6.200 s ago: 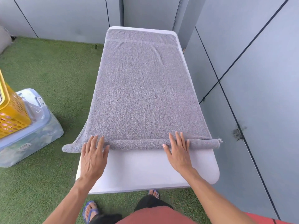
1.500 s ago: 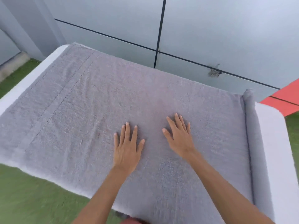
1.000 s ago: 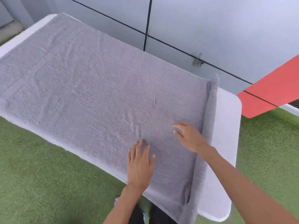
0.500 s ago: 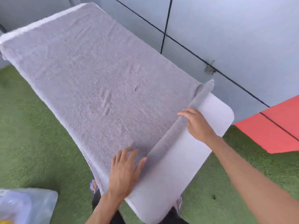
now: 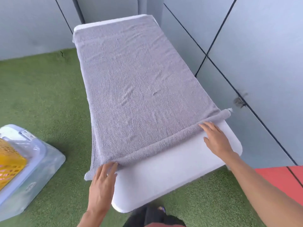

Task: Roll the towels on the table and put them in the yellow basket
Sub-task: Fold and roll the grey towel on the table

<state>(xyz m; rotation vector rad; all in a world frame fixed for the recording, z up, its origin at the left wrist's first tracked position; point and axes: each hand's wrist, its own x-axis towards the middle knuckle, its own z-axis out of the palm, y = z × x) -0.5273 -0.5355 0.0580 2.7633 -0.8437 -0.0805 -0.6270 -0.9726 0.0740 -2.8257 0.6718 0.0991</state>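
- We see a grey towel (image 5: 139,89) spread over a white tabletop (image 5: 172,169), covering it from the far edge almost to the near edge, where a strip of bare white shows.
- The towel's near end is turned into a thin roll (image 5: 164,141) that runs across the tabletop from its left edge to its right edge.
- The roll's left end hangs just past the near left corner, and its right end reaches the right edge beside the grey wall (image 5: 246,46).
- Our left hand (image 5: 102,182) lies with fingers straight and spread, fingertips touching the roll's left end at the near left corner.
- Our right hand (image 5: 216,140) lies flat too, fingers straight, fingertips against the roll near the right edge.
- Neither hand grips anything.
- The yellow basket (image 5: 9,163) stands on a clear lidded box (image 5: 41,163) on the green turf (image 5: 41,89), left of the tabletop and well apart from it.
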